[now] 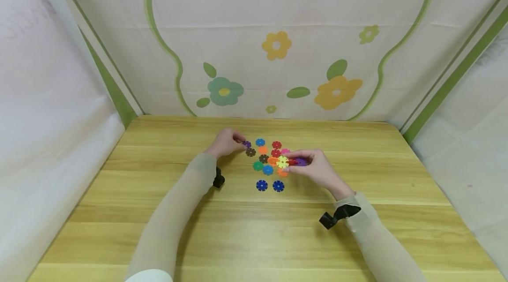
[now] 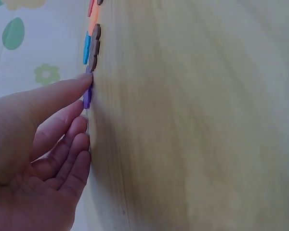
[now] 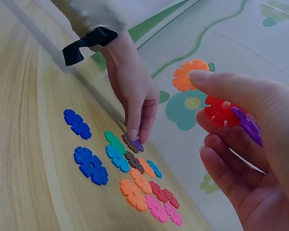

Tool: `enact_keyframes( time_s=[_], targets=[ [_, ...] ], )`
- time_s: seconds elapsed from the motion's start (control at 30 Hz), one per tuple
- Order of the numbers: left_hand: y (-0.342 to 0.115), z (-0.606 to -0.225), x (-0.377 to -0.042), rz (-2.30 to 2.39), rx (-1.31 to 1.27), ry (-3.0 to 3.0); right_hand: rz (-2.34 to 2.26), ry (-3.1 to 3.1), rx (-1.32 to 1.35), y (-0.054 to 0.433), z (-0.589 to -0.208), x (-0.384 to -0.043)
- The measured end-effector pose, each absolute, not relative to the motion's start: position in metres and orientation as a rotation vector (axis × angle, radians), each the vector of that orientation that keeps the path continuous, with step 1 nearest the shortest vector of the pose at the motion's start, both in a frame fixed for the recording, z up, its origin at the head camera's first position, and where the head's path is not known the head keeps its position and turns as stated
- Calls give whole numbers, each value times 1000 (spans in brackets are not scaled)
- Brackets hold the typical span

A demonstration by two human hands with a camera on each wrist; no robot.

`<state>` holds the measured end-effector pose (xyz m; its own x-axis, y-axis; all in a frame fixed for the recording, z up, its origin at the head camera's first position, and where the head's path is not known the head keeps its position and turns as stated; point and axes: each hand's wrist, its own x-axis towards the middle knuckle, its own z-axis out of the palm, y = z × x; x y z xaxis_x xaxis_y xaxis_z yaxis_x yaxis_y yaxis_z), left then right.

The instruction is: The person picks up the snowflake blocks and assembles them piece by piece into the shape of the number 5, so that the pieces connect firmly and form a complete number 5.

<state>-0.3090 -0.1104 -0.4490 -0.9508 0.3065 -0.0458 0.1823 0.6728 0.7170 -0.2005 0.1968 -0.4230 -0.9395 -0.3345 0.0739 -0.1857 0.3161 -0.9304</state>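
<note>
My left hand (image 1: 227, 143) has its thumb and index finger at a purple notched disc (image 1: 247, 144) lying at the left end of a group of flat plastic snowflake discs. In the left wrist view the thumb lies against that purple disc (image 2: 88, 91). Raised above the group, my right hand (image 1: 315, 168) pinches a small chain of joined discs. A yellow disc (image 1: 282, 162), a red disc (image 1: 292, 163) and a purple disc (image 1: 301, 162) show in it. The right wrist view shows an orange disc (image 3: 190, 74) at the thumb tip; the yellow one is hidden there.
Loose discs lie on the wooden table (image 1: 278, 238): two dark blue (image 1: 262, 185) nearest me, a green disc (image 1: 258, 166), a brown disc (image 1: 251, 152) beside my left fingertips, and several light blue, orange, red and pink. A flower-printed cloth (image 1: 254, 70) hangs behind the table.
</note>
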Motion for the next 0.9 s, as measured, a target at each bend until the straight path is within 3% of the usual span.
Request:
enact_keyframes(
  time_s=[0.4,0.9],
  targets=[
    [-109,-443,-298,1456,406,2566,-1697,2457,-492,199,-425,-201],
    [-112,-436,-273,1475,538,2544,-1695,2456,-486,199,-421,-200]
  ],
)
